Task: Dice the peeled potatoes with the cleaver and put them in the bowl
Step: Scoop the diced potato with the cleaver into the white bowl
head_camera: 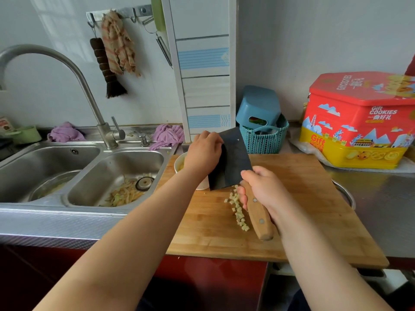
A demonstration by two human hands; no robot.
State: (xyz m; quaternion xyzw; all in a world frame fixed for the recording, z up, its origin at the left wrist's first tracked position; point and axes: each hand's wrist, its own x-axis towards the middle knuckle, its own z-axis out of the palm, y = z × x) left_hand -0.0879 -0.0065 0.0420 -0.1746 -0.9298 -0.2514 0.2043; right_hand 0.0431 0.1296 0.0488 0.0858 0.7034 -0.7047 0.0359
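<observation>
My right hand (263, 188) grips the wooden handle of the dark cleaver (231, 160), whose blade is tilted up over a white bowl (179, 163) at the left back corner of the wooden cutting board (303, 198). My left hand (203, 153) lies against the blade's left face above the bowl, fingers bent over it; what is under the hand is hidden. The bowl is mostly covered by my left hand and the blade. A short row of diced potato (238, 209) lies on the board just left of the cleaver handle.
A double steel sink (94, 173) with peelings in its right basin lies left of the board, with a tap (94, 104) behind. A teal basket (265, 140) and a red cookie tin (359, 120) stand behind the board. A metal bowl rim (345, 194) shows under the board's right edge.
</observation>
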